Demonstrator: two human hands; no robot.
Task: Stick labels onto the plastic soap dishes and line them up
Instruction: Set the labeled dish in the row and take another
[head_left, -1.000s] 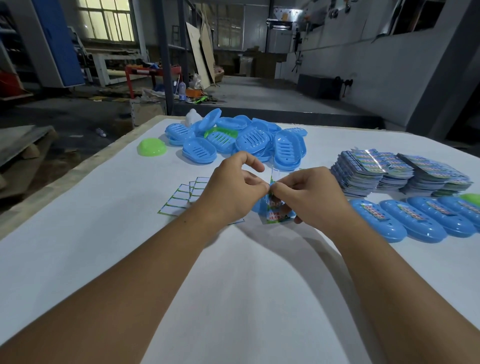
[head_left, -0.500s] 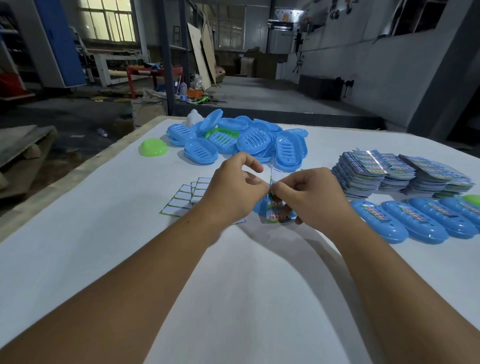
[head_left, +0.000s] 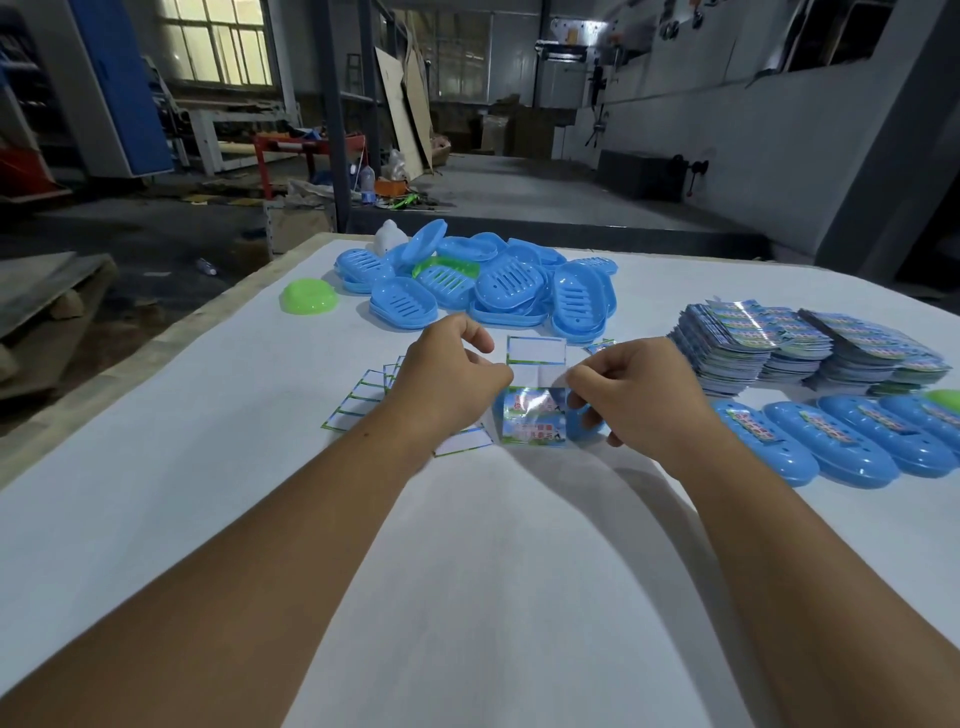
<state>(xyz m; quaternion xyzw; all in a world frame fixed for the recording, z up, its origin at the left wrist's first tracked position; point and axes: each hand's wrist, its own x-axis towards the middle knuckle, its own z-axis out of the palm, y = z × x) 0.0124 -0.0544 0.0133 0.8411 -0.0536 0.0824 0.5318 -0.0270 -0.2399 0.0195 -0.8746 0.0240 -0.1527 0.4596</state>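
My left hand (head_left: 447, 374) and my right hand (head_left: 634, 395) are close together over the white table, each pinching one side of a sticker sheet. Its white backing paper (head_left: 535, 351) with a green border stands up between my fingertips, at my left hand's pinch. The printed label (head_left: 532, 415) hangs below it, with my right hand pinching its side. Under the label lies a blue soap dish (head_left: 587, 428), mostly hidden by my right hand. A row of labelled blue dishes (head_left: 831, 447) lies to the right.
A pile of unlabelled blue soap dishes (head_left: 493, 286) sits at the back of the table, with a green dish (head_left: 309, 297) to its left. Stacks of labels (head_left: 779, 343) stand at the right. Several used backing papers (head_left: 363, 400) lie by my left wrist. The table's left edge (head_left: 156, 343) runs diagonally.
My hands have drawn apart. The sheet they held bunched between the fingertips has opened out, so the white backing shows above and the printed label below.
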